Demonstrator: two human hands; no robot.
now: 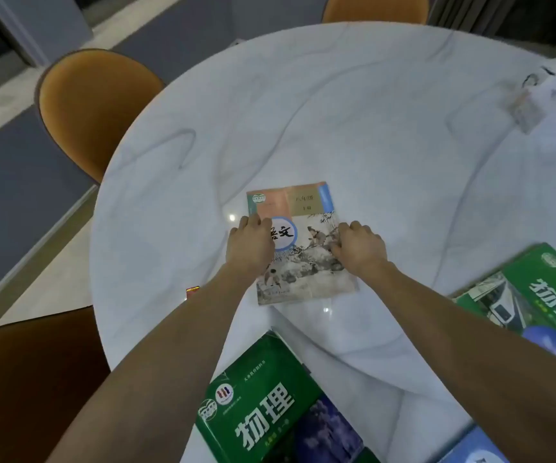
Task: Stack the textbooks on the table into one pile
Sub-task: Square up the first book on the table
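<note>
A pale textbook with an ink-painting cover [306, 272] lies flat in the middle of the round white marble table [303, 128]. My left hand [250, 245] rests on its left edge and my right hand [358, 247] on its right edge, both with fingers curled onto the cover. A green textbook [270, 406] lies near the front edge, between my forearms. Another green textbook [537, 302] lies at the right, partly under my right forearm. A blue book corner [477, 449] shows at the bottom right.
Crumpled clear wrappers and papers [544, 91] lie at the far right of the table. Orange chairs stand at the left [92, 108] and at the far side [373, 8]. A dark wooden surface [29, 379] sits at the lower left.
</note>
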